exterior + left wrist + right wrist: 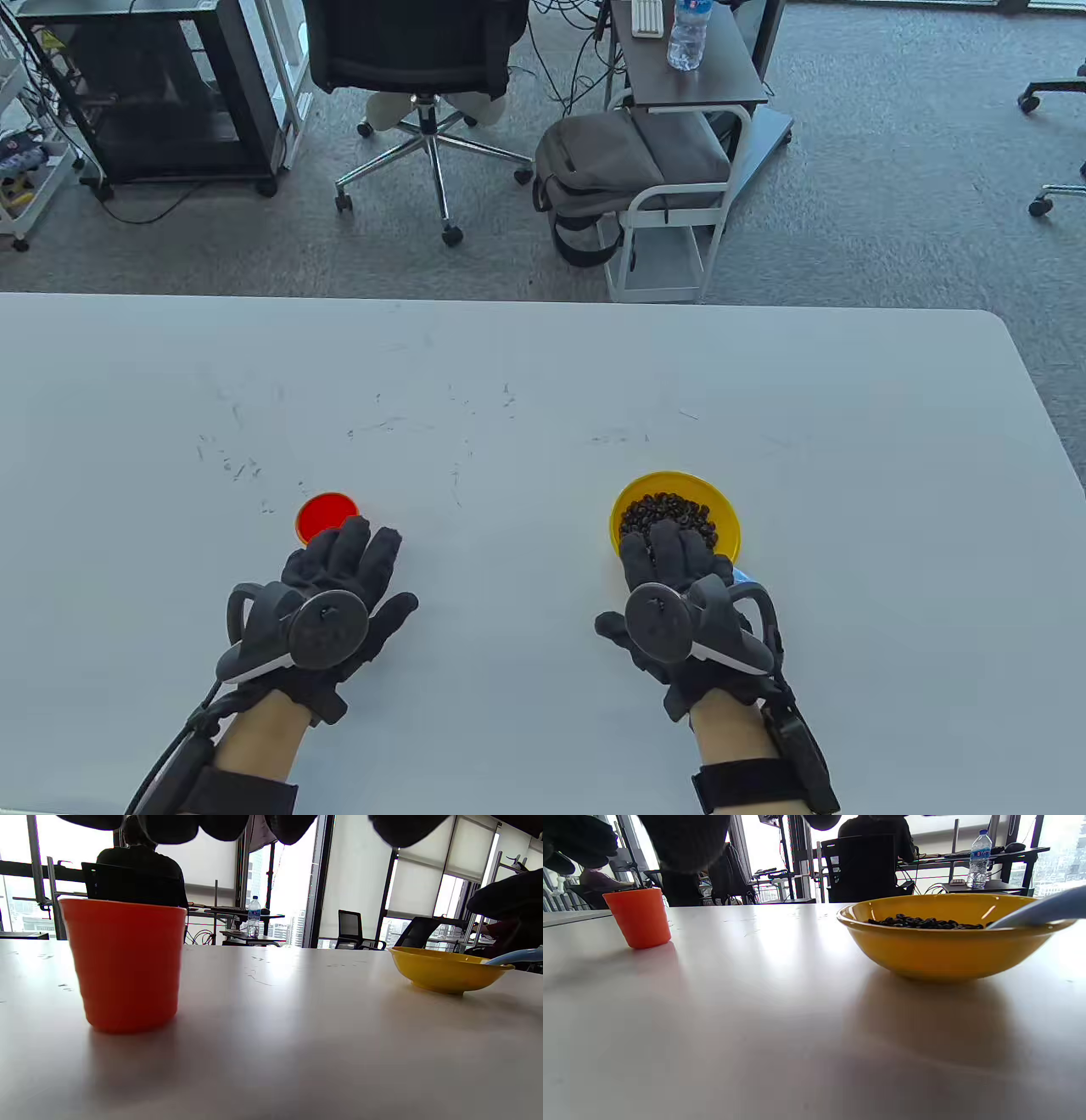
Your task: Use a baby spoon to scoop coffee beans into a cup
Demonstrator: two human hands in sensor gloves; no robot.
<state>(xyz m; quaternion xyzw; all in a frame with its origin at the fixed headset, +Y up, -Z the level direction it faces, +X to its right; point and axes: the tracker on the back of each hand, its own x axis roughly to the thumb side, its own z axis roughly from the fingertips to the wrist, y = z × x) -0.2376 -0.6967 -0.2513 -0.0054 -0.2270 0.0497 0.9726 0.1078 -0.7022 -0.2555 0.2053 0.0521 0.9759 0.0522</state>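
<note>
An orange cup (326, 512) stands upright on the white table, left of centre. My left hand (352, 556) lies open with fingers spread just behind it, not touching it. A yellow bowl (679, 482) holds coffee beans (670, 512). My right hand (670, 552) is open, its fingers stretched over the bowl's near rim. A light blue baby spoon (745, 577) peeks out under that hand; in the right wrist view the spoon (1039, 910) leans on the bowl's rim (946, 942) with no finger on it. The left wrist view shows the cup (123, 963) close up, and the bowl (445, 969).
The white table (543, 399) stretches far beyond the cup and bowl, with faint scuff marks. Past its far edge stand an office chair (424, 102), a grey backpack (594, 170) and a side cart with a water bottle (685, 34).
</note>
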